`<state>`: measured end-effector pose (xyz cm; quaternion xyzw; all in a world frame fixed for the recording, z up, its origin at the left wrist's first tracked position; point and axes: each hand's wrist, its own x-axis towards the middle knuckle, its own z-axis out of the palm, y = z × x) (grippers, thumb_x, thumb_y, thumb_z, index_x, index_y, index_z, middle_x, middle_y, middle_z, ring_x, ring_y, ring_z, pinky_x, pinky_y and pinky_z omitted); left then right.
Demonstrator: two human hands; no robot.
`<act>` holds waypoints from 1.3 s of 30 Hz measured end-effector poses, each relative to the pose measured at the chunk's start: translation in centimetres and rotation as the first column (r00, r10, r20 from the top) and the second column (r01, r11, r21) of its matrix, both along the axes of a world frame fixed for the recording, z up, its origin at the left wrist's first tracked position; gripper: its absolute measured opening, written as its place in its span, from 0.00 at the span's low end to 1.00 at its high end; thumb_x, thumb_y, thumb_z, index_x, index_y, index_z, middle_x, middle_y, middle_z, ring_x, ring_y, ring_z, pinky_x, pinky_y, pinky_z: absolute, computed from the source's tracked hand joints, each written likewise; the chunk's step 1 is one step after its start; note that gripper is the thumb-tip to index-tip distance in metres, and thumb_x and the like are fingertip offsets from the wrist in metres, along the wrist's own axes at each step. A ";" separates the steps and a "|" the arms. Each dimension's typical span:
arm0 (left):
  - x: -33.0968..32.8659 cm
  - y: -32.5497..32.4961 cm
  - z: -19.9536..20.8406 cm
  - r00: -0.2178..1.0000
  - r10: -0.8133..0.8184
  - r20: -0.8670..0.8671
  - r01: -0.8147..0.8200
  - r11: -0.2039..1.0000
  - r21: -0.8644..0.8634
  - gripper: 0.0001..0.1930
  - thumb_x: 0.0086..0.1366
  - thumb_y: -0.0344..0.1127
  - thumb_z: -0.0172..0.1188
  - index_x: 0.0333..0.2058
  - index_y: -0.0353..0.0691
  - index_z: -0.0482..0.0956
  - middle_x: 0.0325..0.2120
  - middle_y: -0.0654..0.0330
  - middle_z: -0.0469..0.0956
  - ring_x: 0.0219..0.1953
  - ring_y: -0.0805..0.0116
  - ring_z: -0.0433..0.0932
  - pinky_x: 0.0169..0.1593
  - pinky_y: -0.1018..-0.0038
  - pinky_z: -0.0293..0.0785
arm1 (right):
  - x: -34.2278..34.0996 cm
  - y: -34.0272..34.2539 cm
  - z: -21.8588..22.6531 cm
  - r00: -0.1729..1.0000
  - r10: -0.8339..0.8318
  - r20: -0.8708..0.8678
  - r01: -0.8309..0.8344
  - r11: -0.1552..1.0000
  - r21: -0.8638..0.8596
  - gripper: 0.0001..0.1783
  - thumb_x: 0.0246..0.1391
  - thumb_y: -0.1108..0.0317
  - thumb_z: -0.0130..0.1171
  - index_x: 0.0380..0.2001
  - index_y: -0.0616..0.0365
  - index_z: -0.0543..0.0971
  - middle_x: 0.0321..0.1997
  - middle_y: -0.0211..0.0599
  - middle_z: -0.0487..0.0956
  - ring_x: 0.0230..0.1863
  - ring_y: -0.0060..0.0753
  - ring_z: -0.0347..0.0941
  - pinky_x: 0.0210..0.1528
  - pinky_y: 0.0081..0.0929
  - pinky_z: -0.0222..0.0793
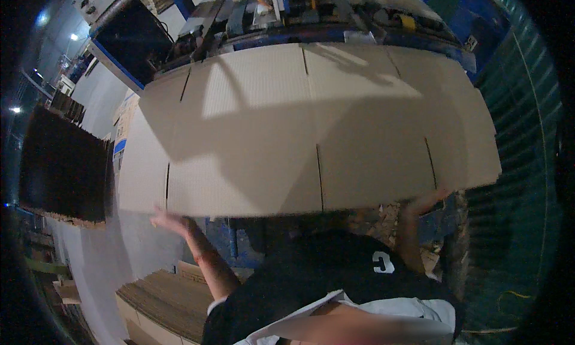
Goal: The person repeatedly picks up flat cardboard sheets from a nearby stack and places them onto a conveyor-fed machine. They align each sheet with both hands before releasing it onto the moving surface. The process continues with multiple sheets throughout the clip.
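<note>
Left fingers (pixel 163 218): loosely spread at the sheet's near edge, toward its left end; blur keeps me from telling whether they grip it.
Right fingers (pixel 442 194): up against the near edge, toward the right end, too smeared for me to say whether they close on it.
Cardboard sheet (pixel 269 135): broad, flat, tan, faintly ribbed, lying in front of the person between both hands and the machine.
Slots (pixel 320 177): narrow, dark, straight cuts running in from the near and far edges.
Machine (pixel 251 40): blue metal and dark bars, right at the sheet's far edge.
Cardboard stack (pixel 171 300): brown flat layers, low beside the left forearm (pixel 209 260).
Wall covering (pixel 515 141): dark green, ridged, over on the right.
Shirt (pixel 323 267): black cloth, pale collar.
</note>
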<state>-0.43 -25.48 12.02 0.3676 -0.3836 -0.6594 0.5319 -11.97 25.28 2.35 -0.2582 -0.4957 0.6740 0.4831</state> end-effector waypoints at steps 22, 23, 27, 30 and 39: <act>-5.0 -1.9 -1.7 0.913 0.059 0.403 0.103 0.923 -0.370 0.39 0.61 0.39 0.49 0.59 0.18 0.38 0.60 0.37 0.45 0.60 0.52 0.52 0.63 0.66 0.46 | -9.0 5.7 1.9 0.938 0.073 0.339 -0.207 0.902 0.378 0.43 0.53 0.49 0.52 0.63 0.64 0.50 0.68 0.58 0.41 0.69 0.54 0.34 0.67 0.43 0.36; -4.7 -2.1 -1.5 0.857 0.092 0.507 0.128 0.915 -0.383 0.39 0.61 0.40 0.49 0.58 0.18 0.39 0.60 0.37 0.44 0.61 0.53 0.51 0.63 0.66 0.45 | -8.8 5.2 3.1 0.917 -0.007 0.399 -0.191 0.871 0.453 0.42 0.52 0.49 0.53 0.62 0.63 0.52 0.67 0.59 0.43 0.68 0.55 0.36 0.67 0.43 0.37; -3.7 -1.8 0.3 0.841 0.020 0.540 0.171 0.938 -0.301 0.39 0.61 0.42 0.51 0.58 0.18 0.42 0.62 0.36 0.43 0.64 0.53 0.48 0.64 0.67 0.43 | -8.6 1.2 10.8 0.933 -0.334 0.132 -0.041 0.266 0.963 0.38 0.49 0.52 0.57 0.60 0.58 0.59 0.65 0.57 0.51 0.66 0.52 0.48 0.65 0.38 0.45; -3.6 -1.3 1.7 0.881 -0.031 0.473 0.217 0.913 -0.344 0.39 0.60 0.42 0.53 0.59 0.19 0.45 0.62 0.36 0.44 0.65 0.53 0.48 0.64 0.67 0.44 | -11.1 -4.1 16.4 0.840 0.100 0.533 -0.541 0.215 0.813 0.34 0.50 0.55 0.57 0.58 0.57 0.63 0.64 0.48 0.58 0.63 0.45 0.56 0.61 0.35 0.54; -2.7 -1.9 2.9 0.964 -0.032 0.265 0.106 0.958 -0.268 0.36 0.58 0.39 0.56 0.60 0.30 0.51 0.61 0.43 0.50 0.63 0.53 0.51 0.63 0.64 0.46 | -33.5 -23.1 15.9 0.302 0.322 0.897 -0.912 -0.178 0.371 0.45 0.49 0.35 0.46 0.63 0.55 0.55 0.67 0.42 0.53 0.68 0.43 0.45 0.67 0.31 0.41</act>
